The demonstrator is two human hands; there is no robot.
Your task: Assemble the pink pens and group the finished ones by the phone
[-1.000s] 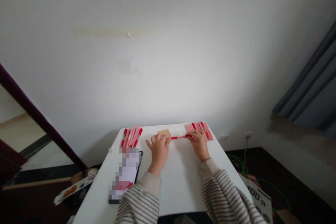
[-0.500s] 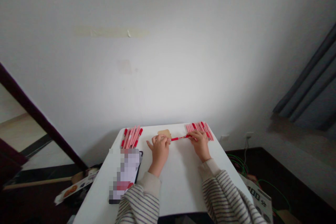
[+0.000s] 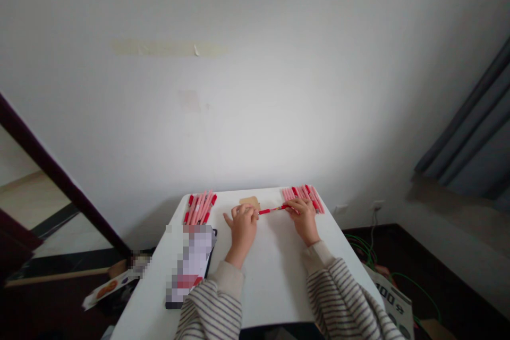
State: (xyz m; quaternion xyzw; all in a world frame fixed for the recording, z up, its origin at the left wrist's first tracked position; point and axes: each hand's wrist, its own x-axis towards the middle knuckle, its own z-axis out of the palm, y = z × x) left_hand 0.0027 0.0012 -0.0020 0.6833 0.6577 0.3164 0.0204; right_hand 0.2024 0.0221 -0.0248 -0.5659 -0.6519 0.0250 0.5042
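A slim red pen (image 3: 264, 212) stretches sideways between my two hands above the far part of the white table (image 3: 274, 271). At its left end, my left hand (image 3: 244, 228) is closed on it, the thumb side sticking out to the left. My right hand (image 3: 305, 223) pinches the right end, where another red part shows. Between the two red parts is a thinner, multicoloured stretch, too small to make out. Just behind my left hand lies a tan, flat piece (image 3: 249, 201), partly covered by the fingers.
Several pink and red pens (image 3: 199, 209) lie in a bunch at the far left corner. More pens (image 3: 314, 199) lie at the far right, behind my right hand. A phone (image 3: 191, 265) with a blurred screen rests by my left forearm. A wall rises behind the table.
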